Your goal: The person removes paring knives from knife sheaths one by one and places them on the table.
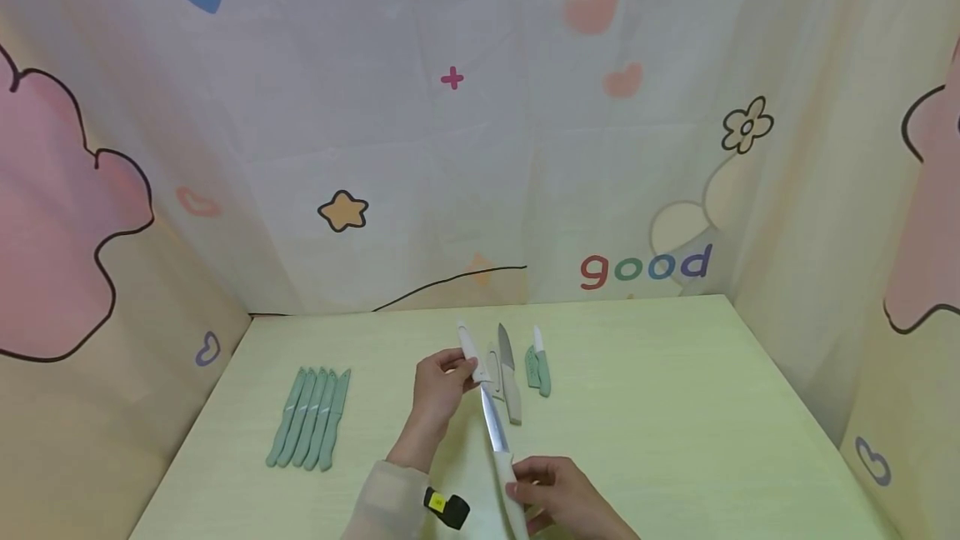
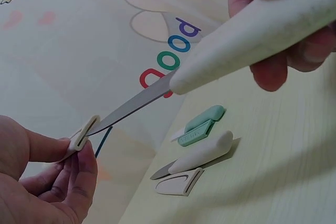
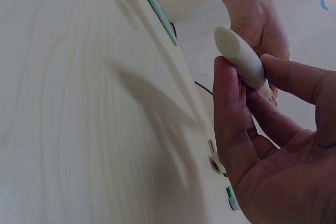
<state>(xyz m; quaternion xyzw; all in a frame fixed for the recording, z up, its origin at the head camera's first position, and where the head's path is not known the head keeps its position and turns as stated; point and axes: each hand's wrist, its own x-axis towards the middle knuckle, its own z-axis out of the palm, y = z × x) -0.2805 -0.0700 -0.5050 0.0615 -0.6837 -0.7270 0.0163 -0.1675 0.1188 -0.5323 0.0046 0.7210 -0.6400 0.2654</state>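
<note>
My left hand [image 1: 437, 390] pinches a white blade sheath [image 1: 470, 348] between thumb and fingers above the table. My right hand [image 1: 561, 497] grips a kitchen knife [image 1: 507, 486] by its white handle, blade pointing away from me. In the left wrist view, the tip of the steel blade [image 2: 134, 106] is right at the slotted mouth of the sheath. Just past the hands lie a second white-handled knife [image 1: 511, 386], bare-bladed, and a separate white sheath [image 1: 495, 373]. To their right are a small green-handled knife [image 1: 543, 369] and its green sheath [image 1: 532, 367].
Several green knives [image 1: 311, 419] lie side by side in a row on the left of the pale wooden table [image 1: 675, 432]. A printed curtain [image 1: 390, 123] hangs behind and at both sides. A black band with a yellow mark [image 1: 447, 508] is at the left wrist.
</note>
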